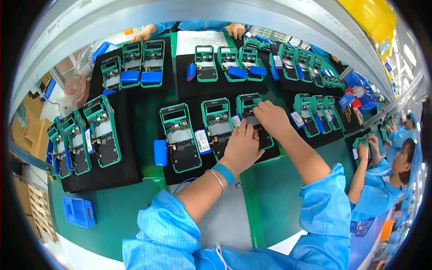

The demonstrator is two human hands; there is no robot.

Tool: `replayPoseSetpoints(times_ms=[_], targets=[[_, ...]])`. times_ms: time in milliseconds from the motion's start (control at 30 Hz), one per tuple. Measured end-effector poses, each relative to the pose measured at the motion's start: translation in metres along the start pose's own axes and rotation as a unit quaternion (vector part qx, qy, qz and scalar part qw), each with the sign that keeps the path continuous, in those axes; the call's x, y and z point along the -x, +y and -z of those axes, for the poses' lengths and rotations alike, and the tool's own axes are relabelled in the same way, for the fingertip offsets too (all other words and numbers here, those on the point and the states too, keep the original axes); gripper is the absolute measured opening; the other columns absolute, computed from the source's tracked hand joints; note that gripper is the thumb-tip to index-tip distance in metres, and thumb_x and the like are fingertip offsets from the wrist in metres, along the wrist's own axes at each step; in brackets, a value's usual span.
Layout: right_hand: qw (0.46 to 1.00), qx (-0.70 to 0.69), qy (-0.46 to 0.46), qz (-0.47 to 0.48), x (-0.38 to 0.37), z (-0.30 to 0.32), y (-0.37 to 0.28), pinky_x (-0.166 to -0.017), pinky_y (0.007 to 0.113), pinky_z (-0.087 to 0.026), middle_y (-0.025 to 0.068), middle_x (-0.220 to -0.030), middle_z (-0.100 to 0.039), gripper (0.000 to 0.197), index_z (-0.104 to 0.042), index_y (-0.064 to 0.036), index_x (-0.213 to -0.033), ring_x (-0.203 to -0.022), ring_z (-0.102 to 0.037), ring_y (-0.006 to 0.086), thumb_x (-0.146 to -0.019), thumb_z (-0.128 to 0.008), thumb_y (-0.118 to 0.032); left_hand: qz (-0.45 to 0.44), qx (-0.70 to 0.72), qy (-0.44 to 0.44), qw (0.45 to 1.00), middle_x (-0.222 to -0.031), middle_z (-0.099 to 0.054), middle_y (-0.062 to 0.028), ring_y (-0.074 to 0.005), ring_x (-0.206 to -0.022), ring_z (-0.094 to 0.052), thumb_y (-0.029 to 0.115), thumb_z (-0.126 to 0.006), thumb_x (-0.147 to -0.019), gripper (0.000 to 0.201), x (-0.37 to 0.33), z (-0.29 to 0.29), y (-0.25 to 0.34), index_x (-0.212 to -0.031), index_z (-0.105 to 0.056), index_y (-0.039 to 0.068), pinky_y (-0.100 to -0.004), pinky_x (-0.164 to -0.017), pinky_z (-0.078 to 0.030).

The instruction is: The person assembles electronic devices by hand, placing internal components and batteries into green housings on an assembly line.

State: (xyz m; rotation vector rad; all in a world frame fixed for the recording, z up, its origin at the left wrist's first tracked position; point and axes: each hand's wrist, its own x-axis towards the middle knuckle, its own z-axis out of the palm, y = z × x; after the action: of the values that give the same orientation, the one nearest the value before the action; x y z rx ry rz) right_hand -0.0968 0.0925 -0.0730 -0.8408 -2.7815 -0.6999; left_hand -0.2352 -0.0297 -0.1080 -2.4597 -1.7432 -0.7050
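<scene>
Both my hands work over a green open device housing (247,97), the rightmost of three on the middle black mat (152,118). My left hand (242,147), with a blue wrist strap (223,174) and a metal bangle, has its fingers bent together at the housing's lower half. Curled downward, the fingers of my right hand (272,118) press at the housing's middle, close to the left fingertips. What either hand pinches is hidden. Beside it lies another green housing (216,104) with exposed parts. Further left are a third housing (175,109), a white-labelled battery pack (202,141) and a blue battery pack (160,152).
More mats with green housings and blue batteries surround the middle one, such as the left mat (128,168). A blue tray (78,211) stands at the lower left, a small fan (77,87) behind. A co-worker's hands (236,30) show across the table; another person (382,175) works at right.
</scene>
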Motion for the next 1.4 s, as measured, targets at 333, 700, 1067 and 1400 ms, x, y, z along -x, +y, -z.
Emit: replayPoseSetpoints(times_ms=[333,700,1067,1400], targets=[[0.853,-0.347,-0.020,-0.389,0.097,0.023,-0.013,-0.082,0.041,-0.052,0.0131,-0.099,-0.068,0.030,-0.061,-0.0071,-0.116,-0.094,-0.066,0.0328,-0.092,-0.063,-0.025,0.222,0.236,0.160,0.932,-0.144,-0.038,-0.0281,-0.0389,-0.139,-0.032,0.023,-0.071,-0.087,0.066,0.108,0.105,-0.071,-0.142,-0.042,0.001,-0.0443,-0.114,-0.029],[0.794,-0.444,0.001,-0.416,0.112,0.004,-0.026,-0.085,0.040,-0.053,0.0174,-0.101,-0.071,0.031,-0.071,-0.0017,-0.105,-0.096,-0.068,0.0334,-0.088,-0.065,-0.026,0.572,0.521,0.004,0.634,-0.115,-0.061,-0.0050,-0.0250,-0.107,-0.054,0.046,-0.063,-0.091,0.040,0.133,0.121,-0.137,-0.118,-0.058,0.017,-0.0518,-0.095,-0.039],[0.725,-0.491,0.013,-0.482,0.145,0.040,-0.044,-0.080,0.040,-0.054,0.0179,-0.092,-0.072,0.028,-0.072,-0.0004,-0.100,-0.088,-0.069,0.0335,-0.086,-0.066,-0.024,0.504,0.598,0.023,0.622,-0.109,-0.066,-0.0018,-0.0189,-0.103,-0.057,0.051,-0.051,-0.096,0.041,0.113,0.113,-0.146,-0.114,-0.062,0.016,-0.0413,-0.098,-0.035],[0.556,-0.567,0.066,-0.604,0.306,0.122,-0.095,-0.056,0.026,-0.049,0.0043,-0.089,-0.069,0.039,-0.066,0.0033,-0.120,-0.068,-0.060,0.0104,-0.091,-0.064,-0.023,0.406,0.660,-0.119,0.621,-0.114,-0.063,-0.0074,-0.0202,-0.101,-0.057,0.041,-0.047,-0.102,0.037,0.127,0.136,-0.009,-0.118,-0.053,0.007,-0.0369,-0.089,-0.042]])
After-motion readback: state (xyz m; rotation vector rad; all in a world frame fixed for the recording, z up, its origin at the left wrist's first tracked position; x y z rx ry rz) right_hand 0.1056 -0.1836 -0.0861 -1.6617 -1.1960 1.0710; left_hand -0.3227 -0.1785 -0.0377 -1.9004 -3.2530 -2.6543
